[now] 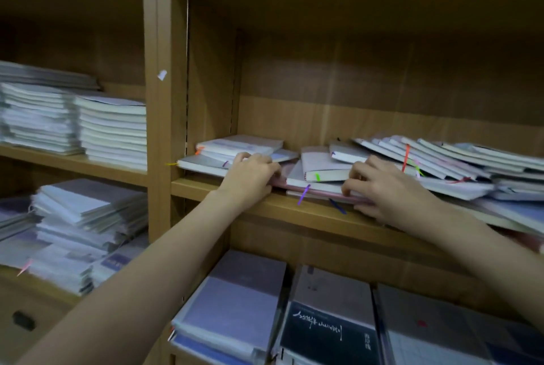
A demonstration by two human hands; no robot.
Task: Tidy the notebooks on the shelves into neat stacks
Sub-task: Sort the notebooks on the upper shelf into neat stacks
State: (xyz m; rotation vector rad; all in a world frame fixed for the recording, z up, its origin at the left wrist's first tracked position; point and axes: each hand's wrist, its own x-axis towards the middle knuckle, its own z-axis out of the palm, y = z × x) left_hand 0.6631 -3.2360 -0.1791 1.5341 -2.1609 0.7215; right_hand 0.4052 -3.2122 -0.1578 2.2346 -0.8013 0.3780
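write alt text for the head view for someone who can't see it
Both hands reach into a wooden shelf of untidy notebooks: the left hand grips the low pile's left end, the right hand its right. Neater stacks fill the left bay.

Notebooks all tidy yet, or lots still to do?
Not yet. The stacks on the left shelf look neat. Both hands, left and right, are on the pink notebook under the middle pile. The slanted notebooks at right remain.
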